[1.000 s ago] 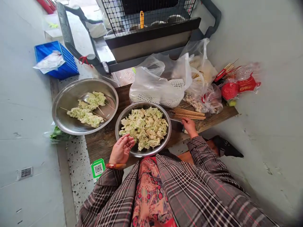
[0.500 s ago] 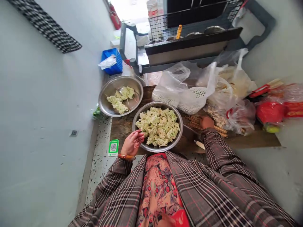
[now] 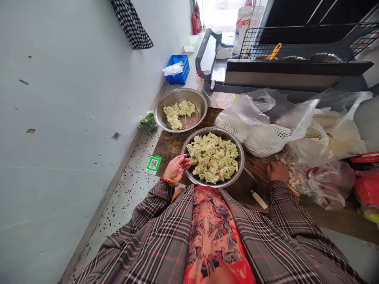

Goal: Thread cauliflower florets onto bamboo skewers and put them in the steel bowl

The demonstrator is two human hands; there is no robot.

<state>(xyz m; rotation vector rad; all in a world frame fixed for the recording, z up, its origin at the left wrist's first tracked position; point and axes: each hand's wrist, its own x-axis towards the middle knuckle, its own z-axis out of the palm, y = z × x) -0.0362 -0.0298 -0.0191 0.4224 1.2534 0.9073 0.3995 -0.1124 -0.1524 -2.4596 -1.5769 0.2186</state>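
Note:
My left hand (image 3: 177,167) is at the left rim of a steel bowl (image 3: 242,157) heaped with cauliflower florets (image 3: 212,156); its fingers are loosely curled and nothing shows in them. To the right, my right hand (image 3: 277,172) rests closed on thin wooden skewers (image 3: 257,167) lying on the wooden board; its fingertips are partly hidden. Behind to the left, a second steel bowl (image 3: 159,114) holds several cauliflower skewers (image 3: 176,114). A knife with a pale handle (image 3: 259,199) lies between the full bowl and my right arm.
Plastic bags (image 3: 331,130) and a white perforated basket (image 3: 263,146) stand behind and right. A clear bag (image 3: 328,185) is beside my right hand. A blue basket (image 3: 178,70), bagged greens (image 3: 148,122) and a green QR card (image 3: 153,164) lie on the left, along the wall (image 3: 59,138).
The view has swung left, so everything sits further right in the picture. My right hand stays at the skewers and my left hand stays by the bowl's rim.

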